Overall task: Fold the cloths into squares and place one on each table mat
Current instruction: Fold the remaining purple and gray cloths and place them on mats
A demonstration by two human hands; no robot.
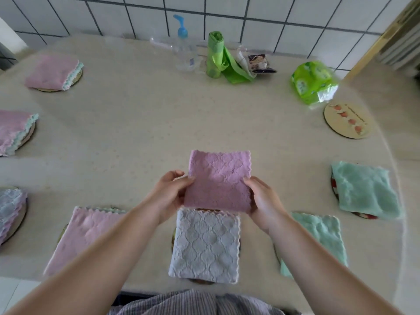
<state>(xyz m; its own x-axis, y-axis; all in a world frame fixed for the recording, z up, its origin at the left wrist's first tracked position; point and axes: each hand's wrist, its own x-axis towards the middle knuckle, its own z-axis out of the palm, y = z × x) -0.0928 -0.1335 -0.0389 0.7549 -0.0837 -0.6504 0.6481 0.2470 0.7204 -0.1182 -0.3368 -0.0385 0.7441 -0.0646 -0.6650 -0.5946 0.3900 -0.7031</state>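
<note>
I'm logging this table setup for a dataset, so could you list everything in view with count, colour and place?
held cloth: 1, pink, folded square, held above the table centre
cloths on mats: 7; pink far left, pink left, blue-grey left edge, pink near left, grey near centre, green near right, green right
bare mat: 1, tan, round, far right
pump bottle: 1, clear, blue pump, by the wall
bag roll: 1, green, by the wall
dark packet: 1, beside the roll
green pack: 1, far right
table: 1, beige
left hand: grips the held cloth's left edge
right hand: grips its right edge
</note>
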